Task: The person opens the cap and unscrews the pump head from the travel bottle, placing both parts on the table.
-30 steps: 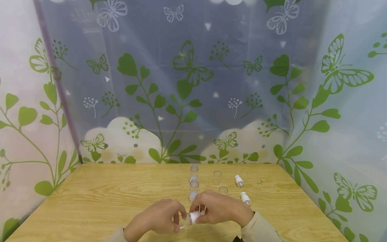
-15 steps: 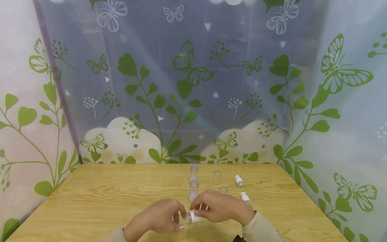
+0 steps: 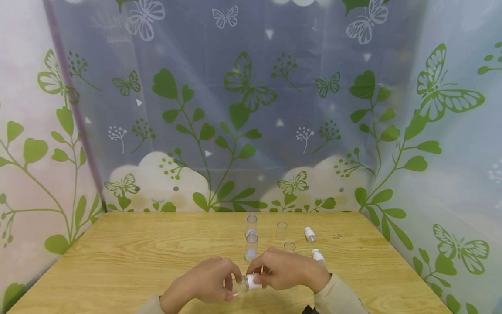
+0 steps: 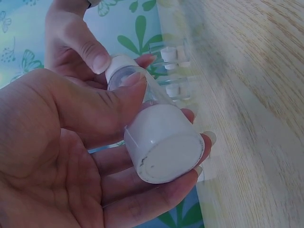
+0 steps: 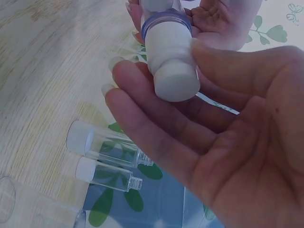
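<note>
My left hand [image 3: 213,279] holds a clear pump bottle with a thick white base [image 4: 164,142], its thumb over the clear wall and the fingers beneath. Fitted on the bottle's other end is a white pump head [image 5: 172,61], with a purplish clear collar behind it. The right hand [image 3: 283,270] pinches this pump head between thumb and fingers. Between the two hands, the bottle lies on its side just above the table. In the head view, fingers cover much of it.
Two clear bottles [image 3: 251,250] stand in a column beyond the hands on the wooden table [image 3: 157,244]. Right of them are two clear caps [image 3: 281,231], then two white pump heads [image 3: 310,234] lying down. Patterned curtains [image 3: 251,131] enclose the table's back and sides.
The right hand's fingers have shifted and regripped around the white pump head, with slight turns of the hand. The left hand and bottle have stayed in place.
</note>
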A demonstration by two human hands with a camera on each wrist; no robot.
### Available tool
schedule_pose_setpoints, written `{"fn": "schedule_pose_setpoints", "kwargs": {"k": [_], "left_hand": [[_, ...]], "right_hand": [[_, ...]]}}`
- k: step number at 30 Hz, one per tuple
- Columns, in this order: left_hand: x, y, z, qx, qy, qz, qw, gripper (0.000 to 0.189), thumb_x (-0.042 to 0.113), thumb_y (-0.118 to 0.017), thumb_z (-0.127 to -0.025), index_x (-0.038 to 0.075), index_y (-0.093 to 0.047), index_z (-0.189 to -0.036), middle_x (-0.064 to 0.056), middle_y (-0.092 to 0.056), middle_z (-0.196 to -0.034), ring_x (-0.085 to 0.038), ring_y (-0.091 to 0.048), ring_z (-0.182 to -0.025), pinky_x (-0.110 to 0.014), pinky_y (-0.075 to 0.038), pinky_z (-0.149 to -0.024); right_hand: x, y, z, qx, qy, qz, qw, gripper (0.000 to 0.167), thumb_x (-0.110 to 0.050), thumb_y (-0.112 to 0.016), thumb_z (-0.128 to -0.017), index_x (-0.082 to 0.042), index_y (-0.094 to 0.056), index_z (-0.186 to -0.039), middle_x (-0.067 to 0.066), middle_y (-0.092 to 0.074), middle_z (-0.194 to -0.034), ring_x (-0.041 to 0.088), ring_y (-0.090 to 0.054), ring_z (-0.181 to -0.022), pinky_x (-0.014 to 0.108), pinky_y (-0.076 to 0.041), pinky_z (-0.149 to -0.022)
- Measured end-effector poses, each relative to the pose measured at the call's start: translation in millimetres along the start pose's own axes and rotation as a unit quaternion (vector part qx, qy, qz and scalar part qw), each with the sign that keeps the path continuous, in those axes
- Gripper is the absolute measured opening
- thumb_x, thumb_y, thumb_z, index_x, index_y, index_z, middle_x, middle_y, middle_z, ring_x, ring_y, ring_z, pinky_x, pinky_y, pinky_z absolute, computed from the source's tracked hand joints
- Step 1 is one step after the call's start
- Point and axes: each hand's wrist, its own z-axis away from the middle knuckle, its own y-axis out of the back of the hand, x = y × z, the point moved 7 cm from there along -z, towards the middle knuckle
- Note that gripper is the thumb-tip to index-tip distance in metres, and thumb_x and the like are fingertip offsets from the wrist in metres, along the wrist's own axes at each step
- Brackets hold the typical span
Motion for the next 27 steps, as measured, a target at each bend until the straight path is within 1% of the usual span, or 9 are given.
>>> {"fn": "schedule_pose_setpoints", "kwargs": {"k": [4, 7, 14, 21, 24, 27], "left_hand": [[0.1, 0.0, -0.1, 0.002, 0.000, -0.004, 1.0000, 0.030, 0.002, -0.082, -0.077, 0.011, -0.077, -0.104, 0.011, -0.071, -0.074, 0.002, -0.059, -0.069, -0.021, -0.049, -0.066], [0.3, 0.0, 0.0, 0.003, -0.001, -0.004, 1.0000, 0.029, 0.002, -0.082, -0.077, 0.011, -0.077, -0.104, 0.010, -0.071, -0.074, 0.002, -0.059, -0.069, -0.021, -0.049, -0.066], [0.6, 0.9, -0.3, 0.008, -0.008, -0.005, 0.9999, 0.029, 0.002, -0.083, -0.077, 0.011, -0.077, -0.104, 0.008, -0.072, -0.075, 0.000, -0.060, -0.070, -0.022, -0.049, -0.065], [1.3, 1.0, 0.0, 0.012, -0.013, -0.002, 0.9998, 0.030, 0.002, -0.083, -0.076, 0.010, -0.077, -0.104, 0.008, -0.072, -0.075, 0.000, -0.059, -0.069, -0.022, -0.049, -0.065], [0.6, 0.6, -0.6, 0.010, -0.009, -0.001, 0.9999, 0.029, 0.001, -0.082, -0.076, 0.010, -0.077, -0.103, 0.009, -0.072, -0.074, 0.001, -0.059, -0.069, -0.021, -0.049, -0.065], [0.2, 0.1, -1.0, 0.006, -0.003, 0.000, 1.0000, 0.029, 0.001, -0.081, -0.076, 0.011, -0.077, -0.103, 0.010, -0.072, -0.074, 0.002, -0.059, -0.070, -0.021, -0.049, -0.066]], "right_hand": [[-0.9, 0.9, -0.6, 0.012, -0.001, 0.013, 0.9998, 0.021, -0.010, -0.067, -0.099, -0.013, -0.075, -0.119, -0.007, -0.077, -0.108, -0.007, -0.067, -0.087, 0.014, -0.055, -0.078], [-1.8, 1.6, -1.0, 0.016, -0.002, 0.017, 0.9997, 0.021, -0.010, -0.071, -0.096, -0.013, -0.076, -0.116, -0.007, -0.077, -0.109, -0.007, -0.066, -0.090, 0.013, -0.055, -0.079], [-5.1, 3.7, -1.6, 0.019, 0.005, 0.021, 0.9996, 0.022, -0.009, -0.076, -0.092, -0.011, -0.076, -0.115, -0.004, -0.077, -0.107, -0.006, -0.066, -0.088, 0.012, -0.055, -0.075], [-5.2, 5.9, -1.4, 0.023, 0.005, 0.018, 0.9996, 0.023, -0.009, -0.079, -0.090, -0.013, -0.077, -0.112, -0.005, -0.076, -0.107, -0.005, -0.065, -0.088, 0.012, -0.055, -0.075], [-4.6, 6.0, -1.4, 0.027, 0.012, 0.026, 0.9992, 0.022, -0.010, -0.080, -0.089, -0.013, -0.078, -0.110, -0.006, -0.075, -0.104, -0.006, -0.064, -0.087, 0.012, -0.054, -0.074], [-3.0, 6.6, -1.0, 0.032, 0.010, 0.032, 0.9989, 0.021, -0.010, -0.081, -0.088, -0.013, -0.078, -0.108, -0.007, -0.075, -0.102, -0.008, -0.063, -0.085, 0.011, -0.054, -0.073]]}}
